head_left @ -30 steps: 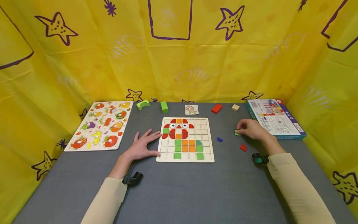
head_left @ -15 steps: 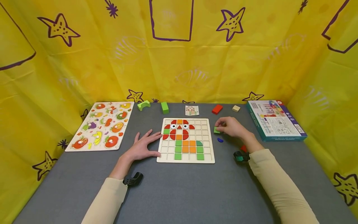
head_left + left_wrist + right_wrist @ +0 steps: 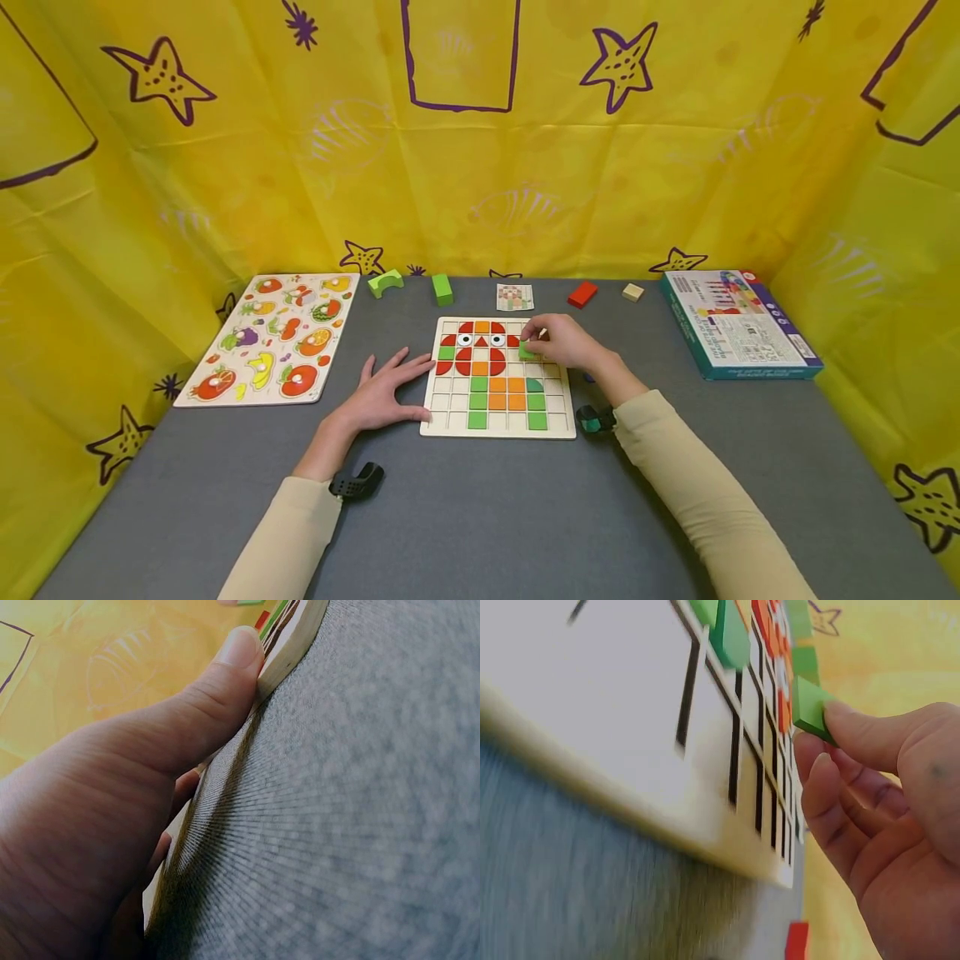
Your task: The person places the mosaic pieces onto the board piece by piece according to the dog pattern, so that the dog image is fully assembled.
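A light wooden grid board lies mid-table, with red, orange and green tiles and two eye pieces forming a figure on it. My right hand pinches a green square tile between thumb and fingers, over the board's upper right squares. In the right wrist view the tile appears held just off the grid. At the board's left edge, my left hand is spread, its thumb and fingertips touching the rim. The left wrist view shows that thumb against the board's edge.
A fruit puzzle board lies left. Along the back are a green arch block, green block, picture card, red block and beige block. A box lies right. A blue piece is mostly hidden.
My right hand has moved left from the table's right side to over the board, carrying the green square tile. The left hand has stayed at the board's edge.
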Action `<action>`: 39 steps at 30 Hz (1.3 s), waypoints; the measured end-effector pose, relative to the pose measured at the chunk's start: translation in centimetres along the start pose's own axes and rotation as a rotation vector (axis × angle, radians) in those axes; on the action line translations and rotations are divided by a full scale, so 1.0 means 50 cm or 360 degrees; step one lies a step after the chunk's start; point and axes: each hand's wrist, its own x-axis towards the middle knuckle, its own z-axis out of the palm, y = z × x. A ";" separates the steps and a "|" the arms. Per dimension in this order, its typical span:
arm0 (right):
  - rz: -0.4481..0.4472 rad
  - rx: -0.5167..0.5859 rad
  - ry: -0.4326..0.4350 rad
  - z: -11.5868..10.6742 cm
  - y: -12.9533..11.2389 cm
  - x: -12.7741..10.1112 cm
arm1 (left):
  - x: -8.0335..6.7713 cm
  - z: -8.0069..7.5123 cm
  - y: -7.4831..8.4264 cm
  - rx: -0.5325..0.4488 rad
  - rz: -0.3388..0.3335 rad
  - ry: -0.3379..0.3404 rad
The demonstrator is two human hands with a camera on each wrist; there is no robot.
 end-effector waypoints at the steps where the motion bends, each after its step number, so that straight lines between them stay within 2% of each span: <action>1: -0.0014 0.0002 -0.0003 0.004 -0.005 0.004 | 0.000 0.000 0.000 0.0000 -0.0002 0.0002; 8: -0.0042 -0.0131 -0.0041 0.025 -0.021 0.026 | 0.000 0.000 0.001 0.0002 -0.0004 -0.0004; 16: -0.0073 -0.0232 -0.0071 0.034 -0.018 0.029 | 0.002 0.001 0.003 0.0001 -0.0003 -0.0002; 22: -0.0094 -0.0199 -0.0069 0.035 -0.014 0.025 | 0.001 0.003 0.002 0.0003 -0.0014 -0.0018; 30: 0.0021 -0.0089 -0.0027 -0.004 0.006 0.000 | 0.003 0.001 0.002 0.0003 -0.0002 -0.0011; 39: 0.0024 -0.0161 -0.0002 -0.070 0.046 -0.059 | 0.000 -0.001 0.000 -0.0003 -0.0003 -0.0007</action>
